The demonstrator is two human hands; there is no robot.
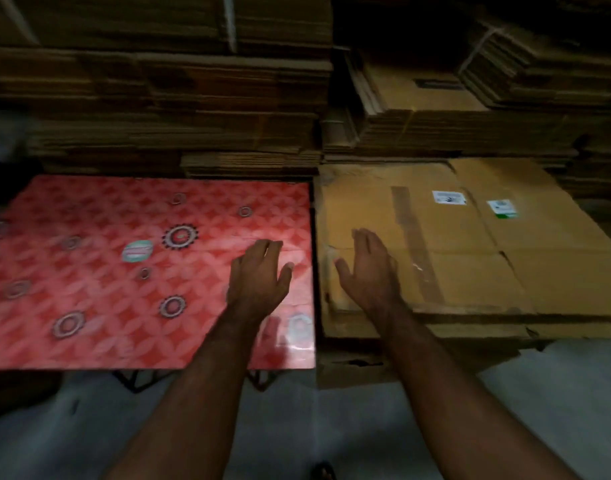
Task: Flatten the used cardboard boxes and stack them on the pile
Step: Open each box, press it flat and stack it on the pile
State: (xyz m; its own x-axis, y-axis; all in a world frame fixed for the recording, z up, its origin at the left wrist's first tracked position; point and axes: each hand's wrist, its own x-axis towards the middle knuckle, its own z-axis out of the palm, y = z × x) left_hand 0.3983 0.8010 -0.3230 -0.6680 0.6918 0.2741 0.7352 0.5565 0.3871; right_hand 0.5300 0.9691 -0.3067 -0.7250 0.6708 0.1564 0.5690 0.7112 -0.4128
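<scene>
Both bare arms reach forward over a grey floor [332,427] toward two low piles lying side by side. The left hand [259,275] is spread open, palm down, fingers apart, over the near right part of a flattened red box [106,271], a glossy sheet printed with a pale diamond pattern and scattered ring and gear-like emblems; whether the palm actually presses on the sheet or floats just above it cannot be told, since the picture is blurred. The right hand [370,271] is also open, fingers together and thumb held out, empty, over the left part of a flattened brown box [470,258] that tops the low pile [435,329] on the right. That brown sheet carries a strip of brown tape [415,244] running from far to near and two small white labels [449,197] near its far edge, one of them with a green band. The red sheet and the brown pile lie just beside each other, with a narrow dark gap between. Dark wire legs [134,379] show under the near edge of the red sheet. Behind both, tall stacks of flattened cardboard [176,109] rise like a wall, some bundled with pale strapping [229,22], dim in the poor light.
</scene>
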